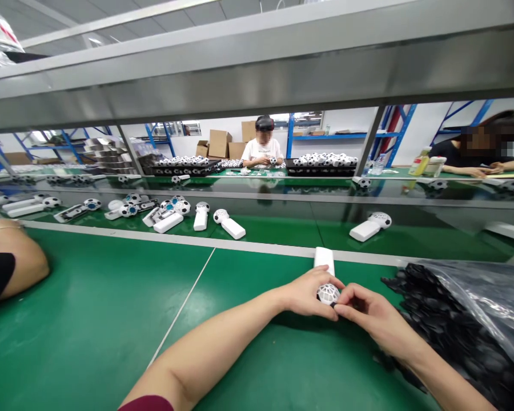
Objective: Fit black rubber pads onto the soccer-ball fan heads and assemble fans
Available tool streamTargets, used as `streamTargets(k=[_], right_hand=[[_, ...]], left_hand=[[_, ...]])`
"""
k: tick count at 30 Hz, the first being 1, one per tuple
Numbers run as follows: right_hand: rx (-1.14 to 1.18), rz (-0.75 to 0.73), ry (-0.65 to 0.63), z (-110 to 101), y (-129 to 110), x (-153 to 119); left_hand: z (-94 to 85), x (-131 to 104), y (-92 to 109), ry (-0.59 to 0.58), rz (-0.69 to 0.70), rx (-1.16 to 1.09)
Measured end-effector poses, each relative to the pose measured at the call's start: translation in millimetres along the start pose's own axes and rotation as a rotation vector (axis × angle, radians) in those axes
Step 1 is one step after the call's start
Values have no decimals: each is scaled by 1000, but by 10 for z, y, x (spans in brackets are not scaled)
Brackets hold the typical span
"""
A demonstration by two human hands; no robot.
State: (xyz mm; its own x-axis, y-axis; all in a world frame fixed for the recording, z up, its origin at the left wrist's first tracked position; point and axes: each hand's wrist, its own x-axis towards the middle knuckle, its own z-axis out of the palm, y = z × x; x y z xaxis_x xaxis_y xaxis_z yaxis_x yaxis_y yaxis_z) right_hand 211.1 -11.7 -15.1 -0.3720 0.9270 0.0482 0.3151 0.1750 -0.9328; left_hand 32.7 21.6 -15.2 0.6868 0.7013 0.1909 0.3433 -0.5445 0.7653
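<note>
My left hand (310, 292) is wrapped round the ball-shaped head of a white handheld device with a soccer-ball pattern (328, 293). The device's flat white handle (324, 260) points away from me, towards the belt. My right hand (364, 308) meets the near right side of the ball with thumb and forefinger pinched together. A small dark piece shows at those fingertips, too little of it to tell its shape. Right of that hand lies a heap of thin black pieces (449, 319), spilling out of a clear plastic bag (492, 302).
Beyond the green table (111, 319) runs a dark green belt (282, 220) carrying several soccer-ball devices (229, 224). A metal shelf beam (240, 74) crosses overhead. A co-worker's arm (21, 257) rests at the left; other people sit across the belt.
</note>
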Motion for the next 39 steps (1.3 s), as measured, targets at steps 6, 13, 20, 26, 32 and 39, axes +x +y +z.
streamTargets(k=[6, 13, 20, 26, 32, 39], right_hand=[[134, 95, -7, 13, -13, 11], [133, 39, -6, 33, 21, 11], [246, 119, -46, 26, -10, -12], [347, 69, -23, 52, 10, -9], [409, 57, -22, 40, 64, 17], [400, 44, -2, 37, 85, 22]], left_hand=[[9, -3, 1, 11, -7, -20], [0, -13, -1, 7, -12, -49], [-35, -4, 41, -26, -20, -29], [-7, -35, 67, 19, -31, -5], [-31, -55, 76, -11, -56, 1], [-47, -41, 92, -27, -65, -5]])
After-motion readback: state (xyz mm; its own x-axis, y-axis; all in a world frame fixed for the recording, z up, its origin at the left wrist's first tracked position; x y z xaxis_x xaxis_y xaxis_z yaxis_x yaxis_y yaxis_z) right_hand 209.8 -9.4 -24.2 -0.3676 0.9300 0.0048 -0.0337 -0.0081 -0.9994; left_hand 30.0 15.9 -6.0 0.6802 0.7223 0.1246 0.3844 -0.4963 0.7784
